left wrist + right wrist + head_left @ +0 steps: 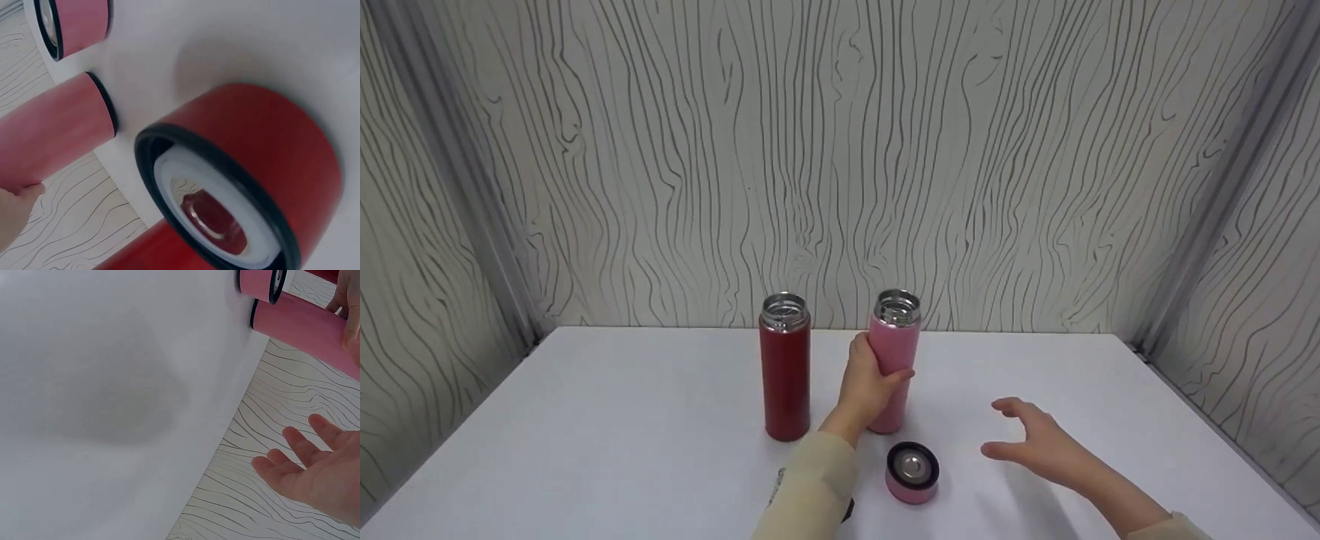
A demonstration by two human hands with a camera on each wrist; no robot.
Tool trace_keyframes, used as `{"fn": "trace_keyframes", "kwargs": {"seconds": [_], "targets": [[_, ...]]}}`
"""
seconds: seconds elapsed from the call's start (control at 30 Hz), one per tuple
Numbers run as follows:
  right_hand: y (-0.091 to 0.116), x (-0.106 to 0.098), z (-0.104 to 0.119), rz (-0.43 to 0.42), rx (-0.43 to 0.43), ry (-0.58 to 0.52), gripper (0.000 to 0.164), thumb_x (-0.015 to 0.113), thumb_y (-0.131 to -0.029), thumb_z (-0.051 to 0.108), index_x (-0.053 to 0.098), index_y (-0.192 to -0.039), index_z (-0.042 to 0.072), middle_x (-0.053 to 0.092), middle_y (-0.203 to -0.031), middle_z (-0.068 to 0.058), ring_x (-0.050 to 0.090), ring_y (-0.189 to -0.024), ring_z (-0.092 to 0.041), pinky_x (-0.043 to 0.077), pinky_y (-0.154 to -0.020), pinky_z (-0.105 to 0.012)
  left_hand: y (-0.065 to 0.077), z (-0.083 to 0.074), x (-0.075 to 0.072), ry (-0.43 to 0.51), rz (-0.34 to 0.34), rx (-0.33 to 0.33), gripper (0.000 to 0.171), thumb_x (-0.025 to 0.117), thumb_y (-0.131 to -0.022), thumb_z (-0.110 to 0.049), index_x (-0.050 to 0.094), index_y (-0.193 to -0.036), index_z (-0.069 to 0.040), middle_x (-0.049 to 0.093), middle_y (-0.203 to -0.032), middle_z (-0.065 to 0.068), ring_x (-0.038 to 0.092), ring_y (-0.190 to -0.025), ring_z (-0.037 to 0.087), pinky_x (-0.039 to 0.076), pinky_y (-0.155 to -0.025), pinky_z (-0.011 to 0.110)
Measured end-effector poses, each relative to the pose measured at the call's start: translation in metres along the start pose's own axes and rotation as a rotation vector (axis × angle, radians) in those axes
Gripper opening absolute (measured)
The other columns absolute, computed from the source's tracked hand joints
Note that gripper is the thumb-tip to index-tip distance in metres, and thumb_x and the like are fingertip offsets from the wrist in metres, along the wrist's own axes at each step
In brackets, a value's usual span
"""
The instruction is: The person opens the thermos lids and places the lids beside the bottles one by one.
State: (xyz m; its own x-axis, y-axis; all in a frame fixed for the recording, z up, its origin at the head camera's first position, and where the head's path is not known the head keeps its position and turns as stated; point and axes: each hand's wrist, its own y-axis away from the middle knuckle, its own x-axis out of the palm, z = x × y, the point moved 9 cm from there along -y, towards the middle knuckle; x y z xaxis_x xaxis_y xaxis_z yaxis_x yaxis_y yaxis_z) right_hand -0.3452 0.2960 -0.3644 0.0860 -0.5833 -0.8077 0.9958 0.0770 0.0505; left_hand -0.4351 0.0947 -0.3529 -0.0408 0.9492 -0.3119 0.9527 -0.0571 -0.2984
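My left hand [866,386] grips the pink thermos flask [894,341] round its body. The flask stands upright on the table, its steel mouth uncovered. In front of it lies a pink lid [911,487] with its inner side up. To the left stands a red thermos flask [786,382], also uncapped. A red lid [264,152] shows large in the left wrist view; in the head view the left forearm hides most of it. Over the table to the right, my right hand [1046,446] is held apart from everything, fingers spread and holding nothing.
The white table [607,420] is backed by a wall panel [675,165] with a wood-grain pattern. Similar panels stand at both sides, with grey posts [487,217] in the corners. Both flasks stand toward the middle of the table.
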Motion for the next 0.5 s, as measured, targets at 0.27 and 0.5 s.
{"fn": "trace_keyframes", "kwargs": {"seconds": [0.27, 0.5], "targets": [[0.001, 0.002, -0.001, 0.002, -0.013, -0.009, 0.072, 0.069, -0.08, 0.035, 0.041, -0.132, -0.005, 0.044, -0.133, -0.03, 0.036, -0.126, -0.05, 0.038, -0.096, -0.06, 0.004, 0.002, 0.002, -0.036, 0.012, -0.069, 0.074, 0.075, -0.077, -0.015, 0.031, -0.135, 0.0, 0.046, -0.125, 0.014, 0.046, -0.124, 0.029, 0.036, -0.108, 0.045], [0.0, 0.003, -0.005, 0.008, 0.007, -0.004, 0.072, 0.069, -0.081, 0.036, 0.04, -0.133, -0.004, 0.043, -0.133, -0.031, 0.036, -0.125, -0.05, 0.038, -0.096, -0.06, 0.012, 0.015, 0.003, -0.061, 0.04, -0.176, 0.092, 0.073, -0.079, -0.032, 0.019, -0.143, 0.005, 0.036, -0.138, 0.022, 0.035, -0.133, 0.035, 0.03, -0.111, 0.048]]}}
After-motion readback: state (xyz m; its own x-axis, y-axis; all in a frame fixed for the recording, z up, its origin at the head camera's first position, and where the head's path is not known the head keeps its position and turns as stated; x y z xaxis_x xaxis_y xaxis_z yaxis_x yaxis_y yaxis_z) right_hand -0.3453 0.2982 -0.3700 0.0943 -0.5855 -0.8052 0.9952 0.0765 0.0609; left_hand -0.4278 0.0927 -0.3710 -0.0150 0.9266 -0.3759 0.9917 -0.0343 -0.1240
